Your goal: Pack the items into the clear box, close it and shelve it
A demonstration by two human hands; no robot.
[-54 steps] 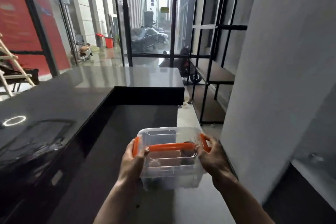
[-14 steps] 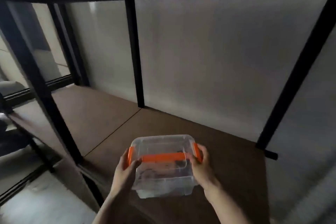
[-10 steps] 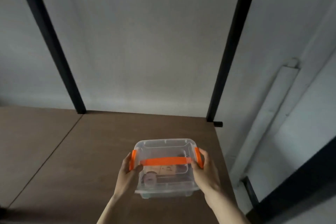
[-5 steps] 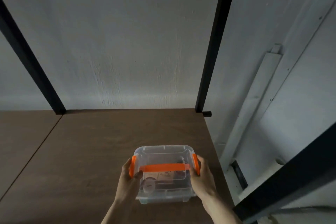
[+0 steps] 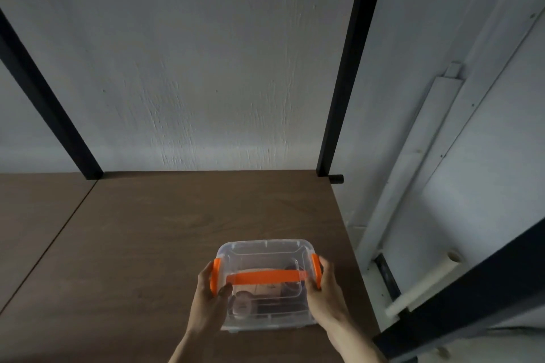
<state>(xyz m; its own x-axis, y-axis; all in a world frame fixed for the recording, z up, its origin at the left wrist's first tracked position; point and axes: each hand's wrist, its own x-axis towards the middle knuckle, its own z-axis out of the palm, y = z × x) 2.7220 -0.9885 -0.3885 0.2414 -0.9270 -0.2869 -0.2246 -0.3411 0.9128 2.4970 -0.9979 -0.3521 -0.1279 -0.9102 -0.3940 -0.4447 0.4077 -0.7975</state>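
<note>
A small clear box [image 5: 265,256] with its lid on, orange side latches and an orange handle [image 5: 267,277] lying across the lid, sits low over the brown wooden shelf board [image 5: 165,230], near its right front. My left hand [image 5: 208,300] grips its left side and my right hand [image 5: 324,295] grips its right side. Several small items show dimly through the plastic; I cannot tell them apart. Whether the box's base touches the board I cannot tell.
Black metal uprights stand at the shelf's back: one at the left [image 5: 50,103], one at the right [image 5: 348,74]. A grey wall [image 5: 206,68] closes the back. A black front post [image 5: 460,286] slants at lower right, with white conduit [image 5: 413,174] behind it.
I carried the box from beside the dark counter over to the shelf unit. In the last second the view has closed in on the shelf's right bay and the box has sunk toward the board.
</note>
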